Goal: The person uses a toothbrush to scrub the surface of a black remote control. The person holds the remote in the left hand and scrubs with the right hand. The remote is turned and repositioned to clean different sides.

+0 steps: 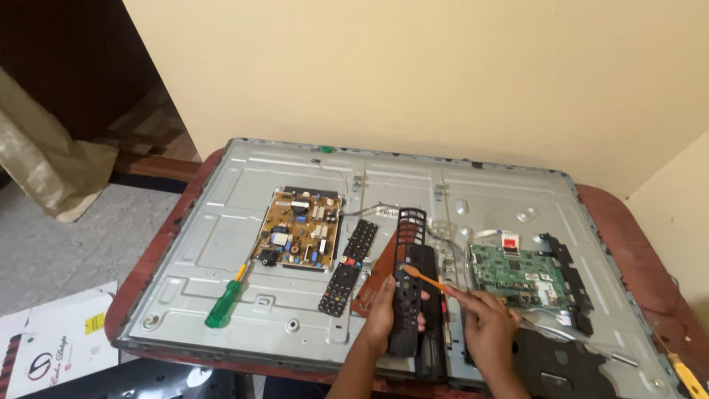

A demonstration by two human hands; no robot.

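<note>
Left hand: your left hand point(385, 314) is wrapped around the lower half of the black remote cover point(408, 284), its fingers point(421, 297) curled over the right edge and closed on it.
Remote cover: you hold it upright and tilted slightly away, its empty button grid at the top, above the near edge of the metal TV back panel point(221, 222).
Right hand: your right hand point(487, 329) has its fingers pinched shut on a thin orange tool point(425, 278).
Orange tool: its tip touches the front of the cover, about halfway up.
Brown sheet: a reddish-brown board point(375, 281) lies just behind the cover on the panel.
Keypad parts: a black remote body point(340, 290) and a dark button mat point(360, 241) lie end to end, left of your left hand.
Screwdriver: the green-handled screwdriver point(224, 304) rests on the panel, well left of both hands.
Boards: a tan power board point(299, 228) sits left of centre; a green main board point(517, 275) sits just beyond your right hand.
Worktop: the panel lies flat on a reddish-brown worktop point(628, 229).
</note>
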